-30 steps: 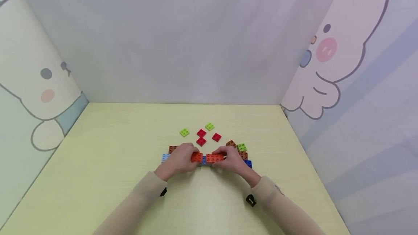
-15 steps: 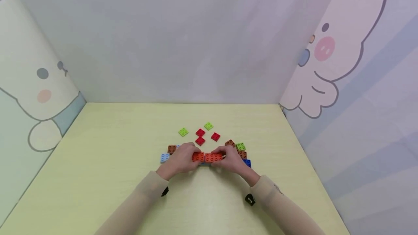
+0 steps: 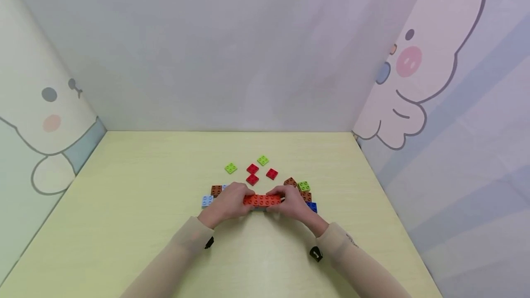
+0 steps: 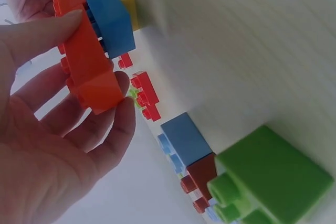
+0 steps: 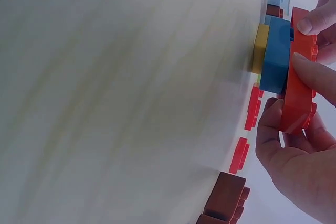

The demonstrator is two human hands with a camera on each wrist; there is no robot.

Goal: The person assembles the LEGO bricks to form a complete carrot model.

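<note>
Two orange-red bricks lie end to end on top of a blue brick (image 4: 111, 17), which rests on a yellow brick (image 5: 260, 49). My left hand (image 3: 230, 200) pinches the left orange-red brick (image 4: 93, 77) between thumb and fingers. The right orange-red brick (image 5: 297, 103) is pinched by my right hand (image 3: 295, 202). In the head view the two orange-red bricks meet without a visible gap and overhang the blue one at both sides. Whether their studs are fully pressed down, I cannot tell.
Flat red plates (image 3: 252, 179) and lime plates (image 3: 231, 168) lie behind the hands. Light blue (image 3: 207, 201), brown (image 3: 216, 190) and green (image 4: 273, 174) bricks stand at left; brown (image 5: 226, 195), lime (image 3: 304, 186) and dark blue (image 3: 312, 206) bricks at right.
My left hand has moved its orange-red brick rightward against the other one, closing the gap that showed the blue studs. My right hand keeps its grip.
</note>
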